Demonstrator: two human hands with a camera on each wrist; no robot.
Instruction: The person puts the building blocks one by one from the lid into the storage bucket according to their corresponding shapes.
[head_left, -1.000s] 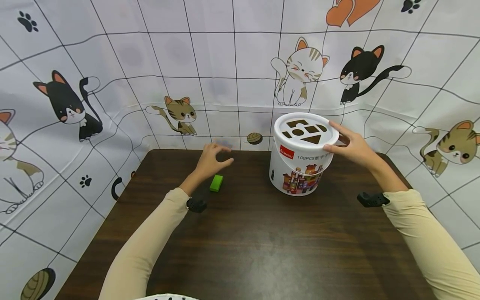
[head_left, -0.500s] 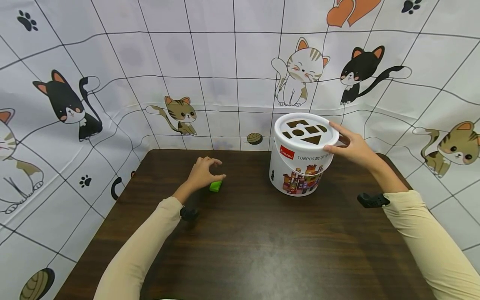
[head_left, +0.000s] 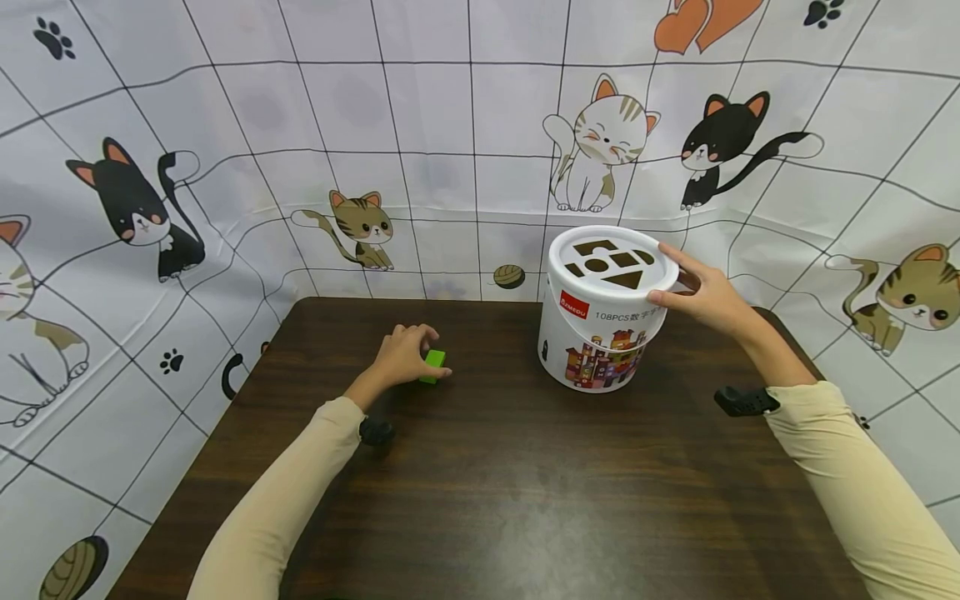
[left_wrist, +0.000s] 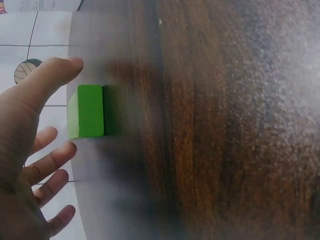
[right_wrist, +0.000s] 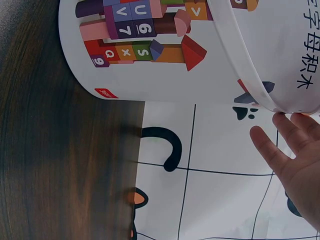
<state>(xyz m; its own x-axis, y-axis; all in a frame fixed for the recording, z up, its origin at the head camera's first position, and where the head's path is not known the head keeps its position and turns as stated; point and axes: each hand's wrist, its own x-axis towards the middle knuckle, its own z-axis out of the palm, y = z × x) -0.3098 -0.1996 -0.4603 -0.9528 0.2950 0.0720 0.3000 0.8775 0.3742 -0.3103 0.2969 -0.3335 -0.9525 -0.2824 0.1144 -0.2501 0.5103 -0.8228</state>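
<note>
A green block [head_left: 434, 362] lies on the table at the left in the head view. My left hand [head_left: 401, 356] is around it, thumb on the near side and fingers on the far side. In the left wrist view the green block [left_wrist: 90, 111] sits between the spread thumb and fingers of my left hand [left_wrist: 30, 125], with gaps visible on both sides. A white lidded bucket [head_left: 592, 333] stands upright at the back right. My right hand [head_left: 708, 293] holds its lid rim from the right, thumb and fingertips on the edge. Several fingertips of the right hand [right_wrist: 300, 155] touch the rim in the right wrist view.
The dark wooden table [head_left: 525, 483] ends at the back against a white cat-print sheet [head_left: 427, 108]. Shaped holes pierce the bucket's lid [head_left: 577, 250]. A thin white handle [right_wrist: 240, 50] hangs across the bucket's front.
My left hand has moved left and down to the green block, its thumb and fingers now on either side. The right hand and the bucket have stayed in place.
</note>
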